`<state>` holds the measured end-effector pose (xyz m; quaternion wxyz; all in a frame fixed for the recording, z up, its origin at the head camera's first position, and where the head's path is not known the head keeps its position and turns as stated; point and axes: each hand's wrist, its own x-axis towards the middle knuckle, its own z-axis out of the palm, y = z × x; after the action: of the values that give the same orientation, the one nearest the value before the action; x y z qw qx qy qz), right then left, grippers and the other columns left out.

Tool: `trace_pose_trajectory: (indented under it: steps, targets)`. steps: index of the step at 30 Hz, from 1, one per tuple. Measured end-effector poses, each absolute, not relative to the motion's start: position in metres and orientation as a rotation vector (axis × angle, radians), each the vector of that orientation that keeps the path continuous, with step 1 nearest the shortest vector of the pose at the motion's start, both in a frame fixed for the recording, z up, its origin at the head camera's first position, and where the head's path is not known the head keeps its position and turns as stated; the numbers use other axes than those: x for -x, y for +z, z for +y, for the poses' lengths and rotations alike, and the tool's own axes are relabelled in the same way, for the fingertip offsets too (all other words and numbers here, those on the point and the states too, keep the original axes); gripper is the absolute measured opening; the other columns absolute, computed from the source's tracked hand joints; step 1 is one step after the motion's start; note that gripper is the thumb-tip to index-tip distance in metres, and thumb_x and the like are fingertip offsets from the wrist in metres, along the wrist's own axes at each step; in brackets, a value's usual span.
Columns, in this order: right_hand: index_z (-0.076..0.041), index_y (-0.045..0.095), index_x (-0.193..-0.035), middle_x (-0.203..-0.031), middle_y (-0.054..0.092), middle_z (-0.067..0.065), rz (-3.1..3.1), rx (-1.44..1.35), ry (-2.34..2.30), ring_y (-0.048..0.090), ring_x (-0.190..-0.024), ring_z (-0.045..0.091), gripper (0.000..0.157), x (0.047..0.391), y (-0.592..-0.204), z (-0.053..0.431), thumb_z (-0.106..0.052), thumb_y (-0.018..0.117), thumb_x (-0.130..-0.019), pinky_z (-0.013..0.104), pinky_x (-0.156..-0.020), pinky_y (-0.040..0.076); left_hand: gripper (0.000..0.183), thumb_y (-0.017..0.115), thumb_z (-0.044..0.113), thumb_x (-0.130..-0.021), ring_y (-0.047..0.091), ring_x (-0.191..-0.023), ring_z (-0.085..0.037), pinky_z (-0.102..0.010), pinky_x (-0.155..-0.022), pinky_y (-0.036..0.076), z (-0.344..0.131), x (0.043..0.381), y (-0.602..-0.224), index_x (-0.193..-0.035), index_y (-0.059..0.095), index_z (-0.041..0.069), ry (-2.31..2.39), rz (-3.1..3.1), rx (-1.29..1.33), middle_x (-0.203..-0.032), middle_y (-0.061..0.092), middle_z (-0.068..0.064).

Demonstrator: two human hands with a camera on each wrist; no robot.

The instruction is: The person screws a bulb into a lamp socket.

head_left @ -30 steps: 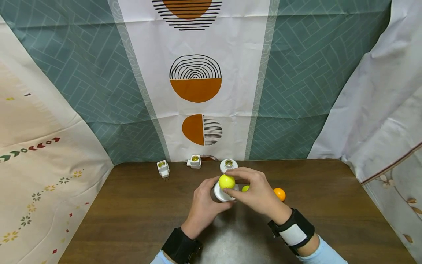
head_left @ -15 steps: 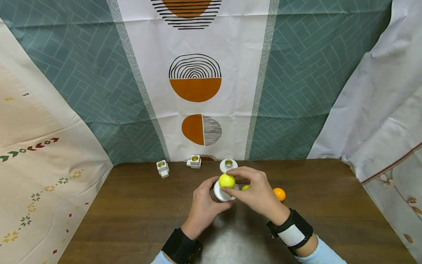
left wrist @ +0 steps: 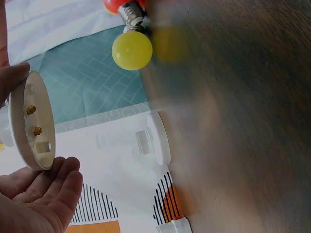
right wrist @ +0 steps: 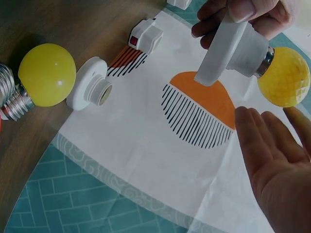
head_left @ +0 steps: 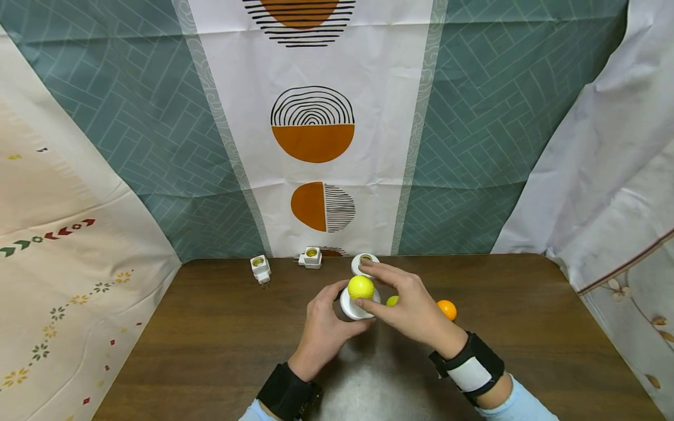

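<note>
My left hand holds a white round-based lamp holder by its rim, raised above the table. The left wrist view shows the holder's hollow underside with two brass screws. A yellow light bulb sits in the socket, a strip of its metal base showing in the right wrist view. At the bulb is my right hand, thumb by its near side and index finger lifted off its far side. The right fingers are extended, one tip right at the bulb's edge.
Another round lamp holder stands at the table's back edge, partly behind the right fingers. Two white plug-in sockets lie left of it. A second yellow bulb and an orange-red bulb lie to the right. Patterned cloth hangs behind.
My right index finger has lifted away from the bulb, spreading from the thumb. The left hand and lamp holder stay nearly in place.
</note>
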<state>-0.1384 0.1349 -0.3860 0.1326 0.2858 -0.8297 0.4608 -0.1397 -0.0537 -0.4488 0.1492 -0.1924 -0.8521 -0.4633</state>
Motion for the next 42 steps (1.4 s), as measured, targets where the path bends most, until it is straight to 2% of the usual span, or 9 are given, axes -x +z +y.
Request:
trace_pose_trajectory:
  steps: [6, 14, 24, 31, 35, 38, 42]
  targets:
    - [-0.018, 0.049, -0.135, -0.138, 0.043, -0.004, -2.417, -0.952, 1.374, 0.04, -0.124, 0.014, 0.055, 0.138, -0.385, 0.134, -0.026, 0.069, -0.084, 0.03, -0.092, 0.039, 0.073, 0.08, 0.05, -0.063, 0.052, -0.103, -0.008, -0.032, -0.082, 0.046, -0.053, 0.141, -0.45, -0.124, 0.054, 0.02, -1.318, -2.431, 0.583, -0.114, 0.053, 0.011]
    - [-0.019, 0.05, -0.133, -0.137, 0.045, -0.004, -2.396, -0.991, 1.416, 0.041, -0.123, 0.014, 0.055, 0.138, -0.385, 0.133, -0.014, 0.07, -0.082, 0.03, -0.089, 0.042, 0.072, 0.081, 0.046, -0.063, 0.052, -0.103, -0.01, -0.035, -0.084, 0.045, -0.052, 0.141, -0.448, -0.124, 0.055, 0.018, -1.32, -2.435, 0.583, -0.114, 0.055, 0.008]
    - [-0.023, 0.056, -0.128, -0.128, 0.051, -0.01, -2.383, -0.918, 1.435, 0.051, -0.112, 0.01, 0.05, 0.137, -0.386, 0.131, -0.016, 0.072, -0.08, 0.027, -0.08, 0.046, 0.07, 0.08, 0.048, -0.064, 0.052, -0.103, -0.011, -0.036, -0.084, 0.045, -0.051, 0.14, -0.448, -0.123, 0.056, 0.018, -1.325, -2.45, 0.576, -0.113, 0.055, 0.007]
    - [-0.005, 0.062, -0.117, -0.118, 0.059, 0.009, -2.37, -0.824, 1.478, 0.056, -0.105, 0.02, 0.046, 0.119, -0.355, 0.121, 0.0, 0.074, -0.073, 0.033, -0.077, 0.049, 0.07, 0.08, 0.049, -0.064, 0.052, -0.102, -0.009, -0.033, -0.083, 0.045, -0.051, 0.138, -0.448, -0.123, 0.055, 0.02, -1.308, -2.454, 0.564, -0.113, 0.055, 0.009]
    - [-0.003, 0.063, -0.114, -0.114, 0.06, 0.011, -2.345, -0.781, 1.49, 0.058, -0.102, 0.021, 0.044, 0.12, -0.357, 0.119, 0.001, 0.075, -0.071, 0.034, -0.075, 0.049, 0.073, 0.079, 0.05, -0.064, 0.051, -0.103, -0.007, -0.032, -0.083, 0.045, -0.051, 0.138, -0.45, -0.125, 0.053, 0.021, -1.304, -2.462, 0.552, -0.115, 0.053, 0.011]
    - [-0.005, 0.065, -0.113, -0.114, 0.061, 0.008, -2.318, -0.762, 1.479, 0.058, -0.1, 0.018, 0.044, 0.126, -0.37, 0.12, -0.003, 0.077, -0.07, 0.032, -0.073, 0.05, 0.075, 0.079, 0.051, -0.064, 0.051, -0.104, -0.006, -0.03, -0.084, 0.044, -0.051, 0.138, -0.45, -0.127, 0.052, 0.02, -1.309, -2.464, 0.542, -0.117, 0.052, 0.011]
    - [-0.015, 0.065, -0.112, -0.112, 0.061, -0.003, -2.295, -0.742, 1.48, 0.058, -0.098, 0.011, 0.044, 0.134, -0.385, 0.123, -0.012, 0.079, -0.071, 0.028, -0.071, 0.05, 0.076, 0.079, 0.05, -0.065, 0.05, -0.105, -0.007, -0.03, -0.086, 0.043, -0.05, 0.138, -0.449, -0.129, 0.052, 0.019, -1.314, -2.449, 0.546, -0.118, 0.052, 0.011]
